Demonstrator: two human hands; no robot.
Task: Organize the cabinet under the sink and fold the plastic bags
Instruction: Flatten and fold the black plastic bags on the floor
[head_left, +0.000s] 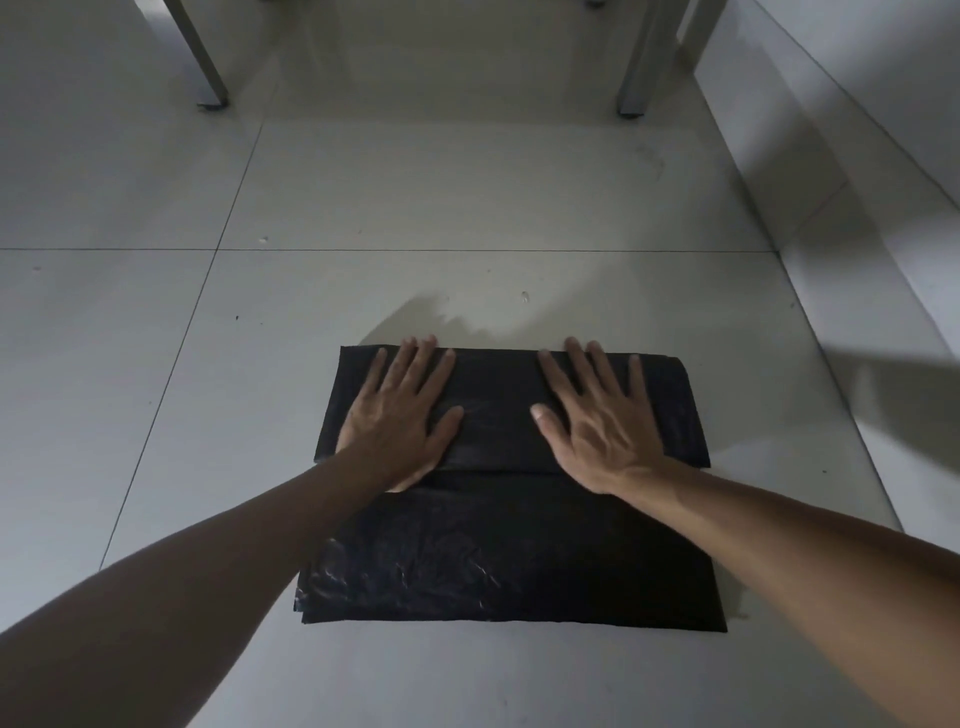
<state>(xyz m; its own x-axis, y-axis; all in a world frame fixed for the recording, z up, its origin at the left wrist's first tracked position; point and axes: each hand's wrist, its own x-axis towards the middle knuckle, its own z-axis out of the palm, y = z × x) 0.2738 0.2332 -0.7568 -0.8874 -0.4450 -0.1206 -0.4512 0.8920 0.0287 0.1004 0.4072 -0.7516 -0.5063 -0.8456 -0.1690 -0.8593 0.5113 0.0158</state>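
A black plastic bag (498, 551) lies flat on the pale tiled floor, folded into a rectangle, its far part doubled over toward me with the fold's edge across the middle. My left hand (400, 415) presses flat on the left of the folded flap, fingers straight and spread. My right hand (597, 415) presses flat on the right of the same flap, fingers spread too. Both sets of fingertips reach the bag's far edge. No cabinet or sink is in view.
Two grey metal furniture legs stand at the back, one at the left (205, 73) and one at the right (636, 78). A white wall with a skirting (857, 249) runs along the right. Bare tiled floor (156, 312) surrounds the bag.
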